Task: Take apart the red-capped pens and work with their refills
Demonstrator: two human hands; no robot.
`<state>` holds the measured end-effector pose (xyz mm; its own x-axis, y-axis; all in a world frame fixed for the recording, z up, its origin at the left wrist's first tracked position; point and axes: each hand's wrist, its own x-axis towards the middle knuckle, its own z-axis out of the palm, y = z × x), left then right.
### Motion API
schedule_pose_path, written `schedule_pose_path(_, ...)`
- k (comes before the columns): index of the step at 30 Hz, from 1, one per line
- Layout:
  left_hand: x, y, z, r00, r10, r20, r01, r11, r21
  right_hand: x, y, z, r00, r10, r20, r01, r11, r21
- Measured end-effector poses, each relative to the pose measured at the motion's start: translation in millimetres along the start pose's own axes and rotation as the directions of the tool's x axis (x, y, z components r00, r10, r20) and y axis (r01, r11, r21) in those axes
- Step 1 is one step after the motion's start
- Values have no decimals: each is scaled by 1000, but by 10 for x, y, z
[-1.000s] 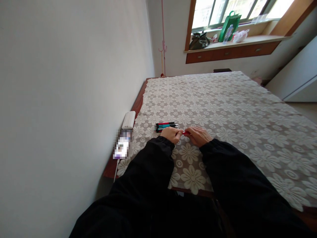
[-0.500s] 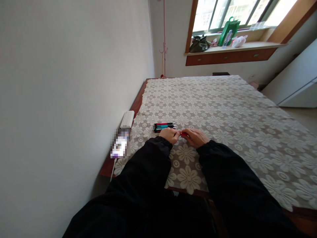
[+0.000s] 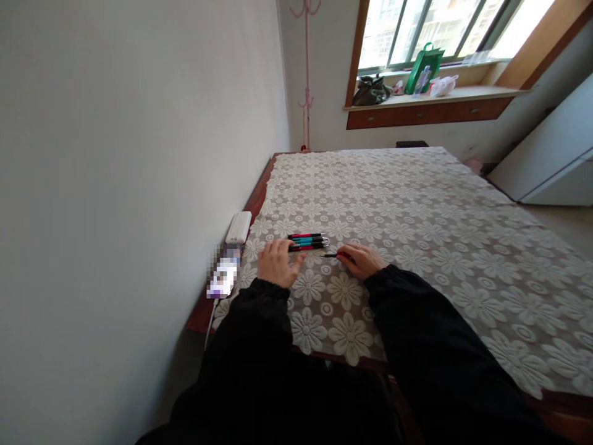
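The right hand (image 3: 362, 261) hides the rear of the dark pen (image 3: 330, 255), whose thin tip is too small to make out; the left hand (image 3: 278, 262) overlaps the left end of the nearest of the grouped pens (image 3: 307, 241), and contact there cannot be told; any print on their barrels is unreadable; the smartphone (image 3: 225, 275) is blurred into coarse blocks; its white cable (image 3: 210, 324) vanishes behind the black left sleeve (image 3: 252, 327); the top edge cuts off the pink coat stand (image 3: 306, 59) and window (image 3: 419, 34); the right edge crops a white unit (image 3: 546, 148), fridge or cupboard.
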<state>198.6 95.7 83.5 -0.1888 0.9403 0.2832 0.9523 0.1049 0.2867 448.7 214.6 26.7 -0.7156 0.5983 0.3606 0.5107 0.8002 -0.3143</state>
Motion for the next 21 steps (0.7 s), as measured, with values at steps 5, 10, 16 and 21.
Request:
schedule_pose_path(5,-389,-728,-114,943,-292,-157,321,925,206,6,-9,10,999,31,24,-31,999,7)
schedule_pose_path(10,-480,-942,-67,923,-355,-149,381,900,213,9,-4,16,999,40,27,-41,999,11)
schedule_pose_path(16,-435,-822,-31,932,-340,-124,359,909,212,11,5,24,999,48,26,-49,999,21)
schedule_pose_path(21,-390,-718,-9,940,-319,-122,339,913,227,11,7,27,999,37,28,-38,999,20)
